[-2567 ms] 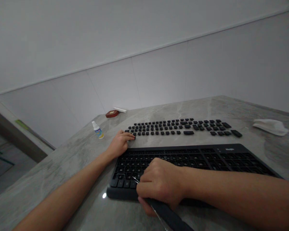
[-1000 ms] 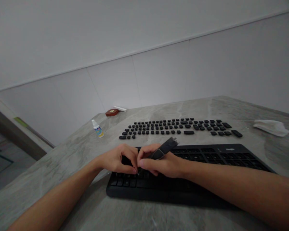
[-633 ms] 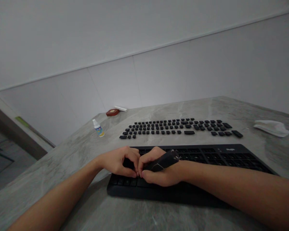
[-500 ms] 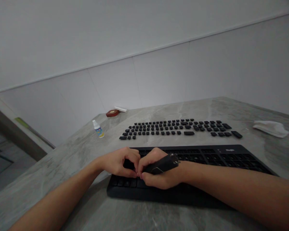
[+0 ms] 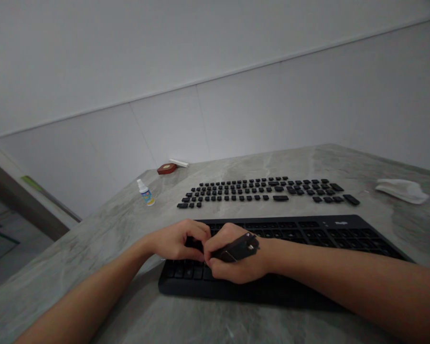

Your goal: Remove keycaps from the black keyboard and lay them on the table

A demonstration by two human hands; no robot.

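A black keyboard (image 5: 236,296) lies on the marbled table below both of my hands. My right hand (image 5: 232,267) is closed round a dark, slim-bodied tool (image 5: 238,248) whose rear end, with small metal-coloured parts, points up and to the right. The tool's working end is hidden behind my fingers over the left part of the keyboard. Thumb and fingers of my left hand (image 5: 179,241) are curled towards a pinch, touching or nearly touching the right hand's fingertips. What lies between them is hidden.
Rows of loose black keycaps (image 5: 232,191) lie behind the keyboard. A small white spray bottle (image 5: 145,193) stands to the left. Farther back are a brown case (image 5: 166,168) and a white strip (image 5: 178,163). A folded white cloth (image 5: 402,190) lies at the right.
The tool in my right hand has turned, its rear end swinging slightly left and towards me. My left hand has barely shifted over the same keys.
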